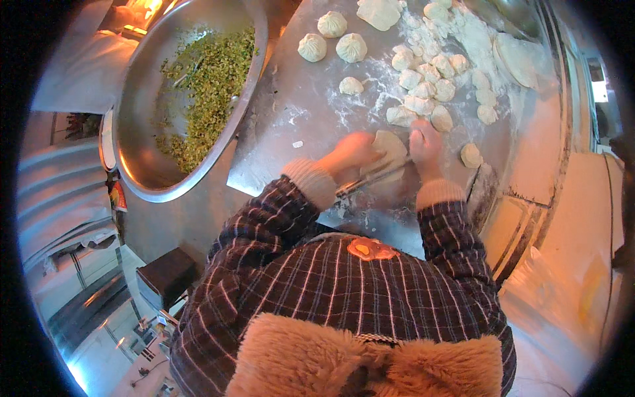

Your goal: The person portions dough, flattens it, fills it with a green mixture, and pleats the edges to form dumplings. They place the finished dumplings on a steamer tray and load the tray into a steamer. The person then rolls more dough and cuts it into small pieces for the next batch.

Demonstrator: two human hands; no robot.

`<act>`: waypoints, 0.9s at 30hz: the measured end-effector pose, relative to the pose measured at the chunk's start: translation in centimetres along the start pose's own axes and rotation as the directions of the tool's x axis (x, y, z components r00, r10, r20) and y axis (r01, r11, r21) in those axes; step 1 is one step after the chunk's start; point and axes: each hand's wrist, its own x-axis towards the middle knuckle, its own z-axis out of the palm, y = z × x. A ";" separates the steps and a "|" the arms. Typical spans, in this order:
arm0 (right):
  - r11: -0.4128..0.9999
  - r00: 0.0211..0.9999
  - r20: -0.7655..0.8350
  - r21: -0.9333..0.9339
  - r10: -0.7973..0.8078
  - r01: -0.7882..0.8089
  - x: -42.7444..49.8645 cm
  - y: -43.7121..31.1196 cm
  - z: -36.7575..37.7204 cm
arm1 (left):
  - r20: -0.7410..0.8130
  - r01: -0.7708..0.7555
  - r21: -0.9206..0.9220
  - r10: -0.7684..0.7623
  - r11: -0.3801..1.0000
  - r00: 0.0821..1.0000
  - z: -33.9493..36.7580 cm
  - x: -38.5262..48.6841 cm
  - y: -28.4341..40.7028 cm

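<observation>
My left hand [353, 151] grips the left edge of a flattened dough round [389, 148]. To its right my right hand [425, 145] is closed around the upper right end of a thin rolling pin [369, 179]. The pin slants across the lower part of the dough and is partly blurred. Small floured dough pieces [419, 104] lie in a cluster just beyond my right hand. Pleated filled buns [351, 48] stand farther off, with a single dough lump [351, 86] nearer. Another dough piece [471, 155] rests right of my right hand.
A large metal bowl [149, 191] of chopped green filling [213, 94] stands left of the metal work surface [297, 119]. Loose flour [476, 34] covers the far right part. A small white scrap [297, 144] lies left of my left hand. A dark box-like object [168, 273] is at lower left.
</observation>
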 end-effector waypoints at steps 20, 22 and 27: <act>0.881 0.878 -0.080 0.086 0.472 -0.465 -12.4 -6.4 -9.0 | -0.418 -0.323 0.260 0.408 0.910 0.812 0.1 4.7 4.6; 0.934 0.930 -0.092 0.053 0.356 -0.352 -11.7 -6.6 -9.1 | -0.190 -0.365 0.227 0.408 0.903 0.893 0.8 3.1 3.1; 0.929 0.925 -0.090 0.075 0.369 -0.364 -10.9 -7.4 -8.9 | -0.351 -0.607 0.490 0.779 0.626 0.520 3.2 2.3 2.9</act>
